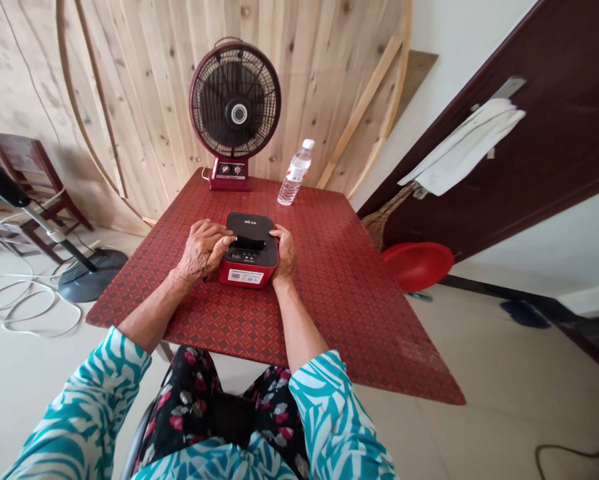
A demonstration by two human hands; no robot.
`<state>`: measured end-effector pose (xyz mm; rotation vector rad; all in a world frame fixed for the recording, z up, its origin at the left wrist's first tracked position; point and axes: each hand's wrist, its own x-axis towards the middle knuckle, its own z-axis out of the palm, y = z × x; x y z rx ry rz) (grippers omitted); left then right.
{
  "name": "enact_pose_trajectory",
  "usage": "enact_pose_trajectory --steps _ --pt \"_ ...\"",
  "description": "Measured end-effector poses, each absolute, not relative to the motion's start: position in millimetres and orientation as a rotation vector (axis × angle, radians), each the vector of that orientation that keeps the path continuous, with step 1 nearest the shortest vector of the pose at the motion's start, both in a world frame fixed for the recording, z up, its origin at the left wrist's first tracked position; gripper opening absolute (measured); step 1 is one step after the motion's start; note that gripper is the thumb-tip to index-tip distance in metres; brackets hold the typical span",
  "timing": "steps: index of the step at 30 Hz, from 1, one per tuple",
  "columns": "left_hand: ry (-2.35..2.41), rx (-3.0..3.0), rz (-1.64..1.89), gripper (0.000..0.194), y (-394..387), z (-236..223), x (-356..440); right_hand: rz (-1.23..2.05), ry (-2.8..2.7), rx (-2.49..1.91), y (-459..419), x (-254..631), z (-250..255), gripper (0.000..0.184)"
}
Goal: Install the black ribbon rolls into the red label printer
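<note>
A red box-shaped device with a black top [250, 226] sits on the patterned red table [339, 293] in front of me. It has a black handle [250, 243] across the top, small markings below that, and a white label [246, 277] on the near side. My left hand [205, 247] is at the device's left edge, fingers bent and held together, thumb against the left end of the handle. Wrapped along the right side, my right hand [284, 253] has its fingertips on the top edge. Part of the device's left side is hidden behind my left hand.
A dark red fan [236, 107] stands at the table's far end, with a clear water bottle [296, 173] to its right. On the floor are a round black stand base [92, 273] with loose white cable at left and a red basin [422, 263] at right.
</note>
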<state>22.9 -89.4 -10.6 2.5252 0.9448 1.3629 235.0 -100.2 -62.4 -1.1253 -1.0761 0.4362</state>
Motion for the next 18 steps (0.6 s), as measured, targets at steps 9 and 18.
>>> enact_pose_trajectory --steps 9,18 --pt "0.943 2.436 1.344 0.06 -91 -10 21 0.582 -0.915 -1.204 -102 228 -68 0.041" --pt "1.069 1.887 1.36 0.043 -82 -10 13 0.595 -0.902 -1.183 -91 232 -83 0.041"
